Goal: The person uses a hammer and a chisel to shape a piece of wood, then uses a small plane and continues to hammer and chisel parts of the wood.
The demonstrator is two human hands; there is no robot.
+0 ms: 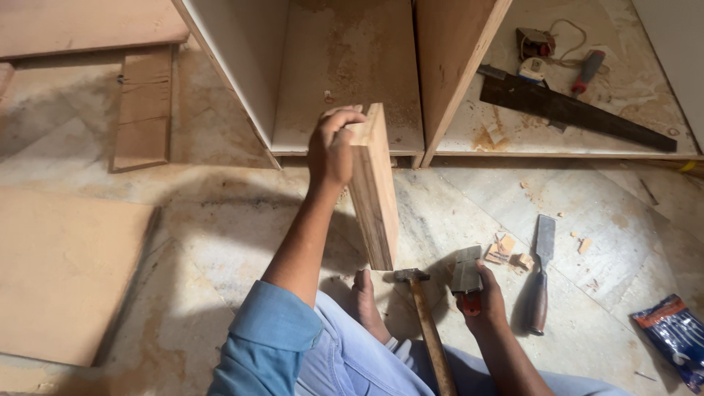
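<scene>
My left hand (331, 147) grips the top of a thick plywood block (374, 187) that stands on its end on the marble floor, tilted slightly. My right hand (480, 297) is closed around a wide chisel (466, 273) with a red handle, its blade pointing up near the block's lower right. A hammer (425, 323) with a wooden handle lies between my legs, its head just below the block. My bare foot (364, 297) rests beside the block's base.
A second chisel (541, 271) and wood chips (507, 251) lie to the right. A handsaw (576, 111), screwdriver (587, 71) and cord sit inside the open cabinet (440, 81). Plywood sheets (62, 271) lie left. A blue packet (675, 337) lies at the right edge.
</scene>
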